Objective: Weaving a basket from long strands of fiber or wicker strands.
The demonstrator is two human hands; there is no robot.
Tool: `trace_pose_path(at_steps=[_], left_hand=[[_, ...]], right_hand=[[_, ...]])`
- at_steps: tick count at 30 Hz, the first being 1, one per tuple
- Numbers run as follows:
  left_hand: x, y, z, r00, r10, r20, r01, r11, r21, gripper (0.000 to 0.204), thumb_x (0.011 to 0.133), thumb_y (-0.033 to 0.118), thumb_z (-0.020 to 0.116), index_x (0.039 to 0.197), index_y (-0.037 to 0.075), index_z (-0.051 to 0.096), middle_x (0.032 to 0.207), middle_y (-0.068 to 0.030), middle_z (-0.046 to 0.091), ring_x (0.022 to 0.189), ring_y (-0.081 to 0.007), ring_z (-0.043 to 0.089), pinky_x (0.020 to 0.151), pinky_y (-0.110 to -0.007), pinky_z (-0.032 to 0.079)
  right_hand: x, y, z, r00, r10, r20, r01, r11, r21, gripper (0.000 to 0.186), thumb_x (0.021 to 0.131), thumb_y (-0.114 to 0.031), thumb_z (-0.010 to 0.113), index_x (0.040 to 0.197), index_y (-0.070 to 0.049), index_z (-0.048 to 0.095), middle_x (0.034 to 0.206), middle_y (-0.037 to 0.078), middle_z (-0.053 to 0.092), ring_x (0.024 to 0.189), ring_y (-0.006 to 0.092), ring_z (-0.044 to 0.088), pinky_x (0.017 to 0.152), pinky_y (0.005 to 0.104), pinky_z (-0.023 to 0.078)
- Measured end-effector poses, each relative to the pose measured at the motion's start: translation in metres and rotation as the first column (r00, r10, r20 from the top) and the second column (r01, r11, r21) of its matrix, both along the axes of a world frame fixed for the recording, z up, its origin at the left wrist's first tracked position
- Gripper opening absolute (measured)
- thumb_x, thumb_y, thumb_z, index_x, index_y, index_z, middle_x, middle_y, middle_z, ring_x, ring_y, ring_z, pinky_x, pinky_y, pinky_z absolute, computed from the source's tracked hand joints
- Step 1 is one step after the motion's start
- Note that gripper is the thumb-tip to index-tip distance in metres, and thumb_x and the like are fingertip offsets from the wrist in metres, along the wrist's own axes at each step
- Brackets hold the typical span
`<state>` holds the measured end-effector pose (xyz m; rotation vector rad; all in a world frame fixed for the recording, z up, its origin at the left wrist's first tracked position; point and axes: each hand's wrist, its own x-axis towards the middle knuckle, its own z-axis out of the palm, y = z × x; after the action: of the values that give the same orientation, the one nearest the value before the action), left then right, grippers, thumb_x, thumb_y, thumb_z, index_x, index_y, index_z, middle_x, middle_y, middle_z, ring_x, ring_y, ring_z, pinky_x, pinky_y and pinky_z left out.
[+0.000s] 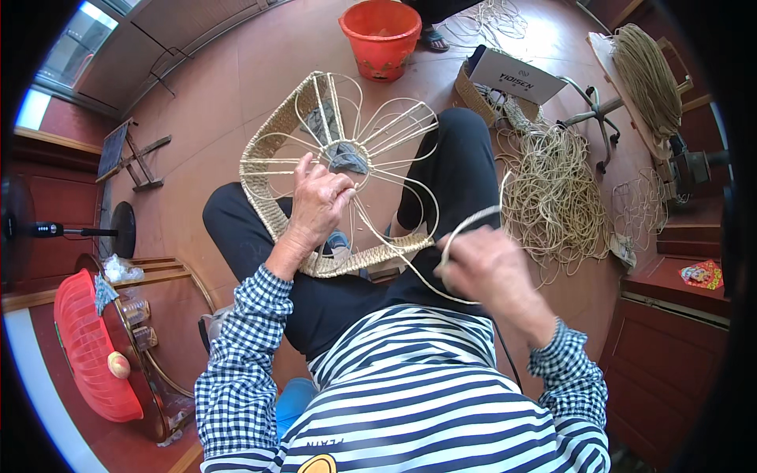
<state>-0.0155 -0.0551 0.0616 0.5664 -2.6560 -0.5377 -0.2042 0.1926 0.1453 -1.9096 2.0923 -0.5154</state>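
A half-woven straw-coloured frame rests across my lap. Its braided border runs round the left and near sides, and wire petal loops wrapped in cord spread from a small ring at its centre. My left hand is closed just below the ring, pinching cords between thumb and fingers. To the right, above my thigh, my right hand is blurred by motion. Its fingers are curled round a pale cord, which loops up above the hand and runs back toward the frame. Grey patterned cloth shows through the ring.
A red bucket stands on the floor ahead, near another person's foot. At right lie a heap of loose cord, a white box and a large cord coil. A red basket stands at left.
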Motion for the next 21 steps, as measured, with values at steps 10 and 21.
trace_pose_path(at_steps=[10,21], left_hand=[[-0.003,0.012,-0.001,0.986,0.162,-0.045,-0.155,0.980,0.121,0.004,0.087,0.012,0.068,0.087,0.008,0.067,0.073,-0.0018,0.061,0.082,-0.0192,0.059,0.121,-0.050,0.022],[-0.009,0.016,0.010,0.975,0.102,-0.198,-0.075,0.987,0.143,0.009,0.082,0.004,0.073,0.088,0.005,0.067,0.073,-0.0044,0.063,0.074,-0.0188,0.062,0.122,-0.050,0.023]], right_hand=[[0.001,-0.049,-0.007,0.893,0.153,0.422,-0.004,0.943,-0.333,0.010,0.092,-0.011,0.063,0.088,-0.003,0.067,0.068,0.013,0.062,0.057,0.0312,0.062,0.054,0.0418,0.051],[-0.059,-0.275,-0.033,0.992,0.100,0.072,-0.079,0.965,-0.250,0.029,0.097,-0.039,0.057,0.092,-0.014,0.072,0.086,0.016,0.072,0.088,0.0379,0.069,0.071,0.0486,0.055]])
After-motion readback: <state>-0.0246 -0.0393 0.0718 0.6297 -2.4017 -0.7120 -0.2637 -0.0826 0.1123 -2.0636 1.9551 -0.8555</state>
